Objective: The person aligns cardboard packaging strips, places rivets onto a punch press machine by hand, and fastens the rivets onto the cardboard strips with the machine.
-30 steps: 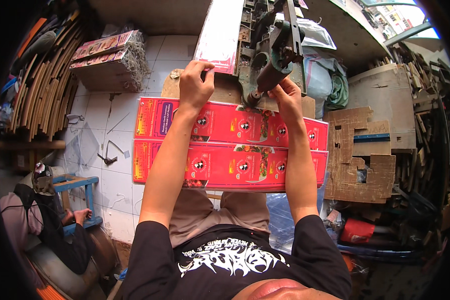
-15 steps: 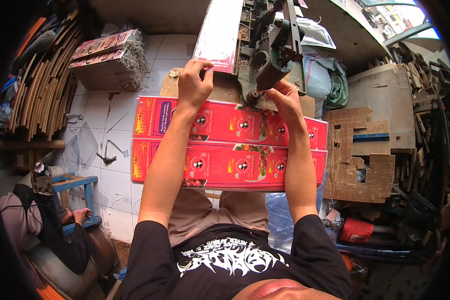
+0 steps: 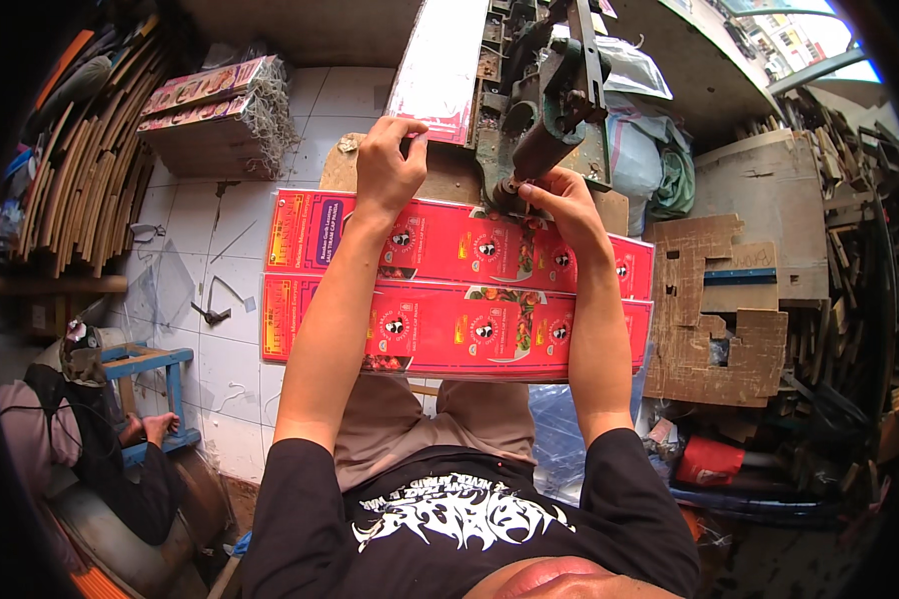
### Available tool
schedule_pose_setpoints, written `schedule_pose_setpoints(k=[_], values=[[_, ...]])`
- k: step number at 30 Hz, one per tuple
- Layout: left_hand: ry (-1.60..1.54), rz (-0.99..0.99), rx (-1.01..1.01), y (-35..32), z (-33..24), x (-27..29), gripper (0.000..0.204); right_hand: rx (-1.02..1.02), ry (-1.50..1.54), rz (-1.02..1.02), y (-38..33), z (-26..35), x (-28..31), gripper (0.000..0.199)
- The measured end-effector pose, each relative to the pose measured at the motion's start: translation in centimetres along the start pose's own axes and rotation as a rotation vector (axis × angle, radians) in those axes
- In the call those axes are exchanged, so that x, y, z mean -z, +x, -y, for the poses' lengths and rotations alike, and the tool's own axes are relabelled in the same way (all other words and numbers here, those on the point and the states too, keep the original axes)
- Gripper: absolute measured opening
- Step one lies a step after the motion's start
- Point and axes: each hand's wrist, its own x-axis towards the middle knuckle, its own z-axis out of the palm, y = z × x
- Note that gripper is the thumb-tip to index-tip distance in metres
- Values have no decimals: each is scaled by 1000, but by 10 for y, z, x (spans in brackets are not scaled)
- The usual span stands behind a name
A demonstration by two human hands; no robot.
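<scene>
Two long flat red printed cartons (image 3: pixel 449 329) lie side by side across my lap. A third flat carton (image 3: pixel 440 75), pale pink on its showing side, stands up along the green metal stitching machine (image 3: pixel 539 120). My left hand (image 3: pixel 390 165) pinches the lower edge of that upright carton. At the foot of the machine head, my right hand (image 3: pixel 559 205) presses its fingers on the carton edge. Both forearms lie over the red cartons.
A tied stack of flat cartons (image 3: pixel 215 115) sits on the white tiled floor at the upper left, beside bundled wooden strips (image 3: pixel 80 170). Die-cut brown cardboard (image 3: pixel 729 309) lies at the right. Another person sits low at the left by a blue stool (image 3: pixel 150 364).
The red cartons on my lap have shifted slightly toward me. My hands stay at the machine with only small finger movement.
</scene>
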Motion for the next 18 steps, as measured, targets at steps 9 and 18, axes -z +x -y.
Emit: schedule_pose_setpoints(k=[9, 18], values=[[-2, -2, -7, 0, 0, 0, 10, -8, -13, -12, 0, -1, -1, 25], [-5, -2, -13, 0, 0, 0, 11, -21, -20, -3, 1, -4, 2, 31]])
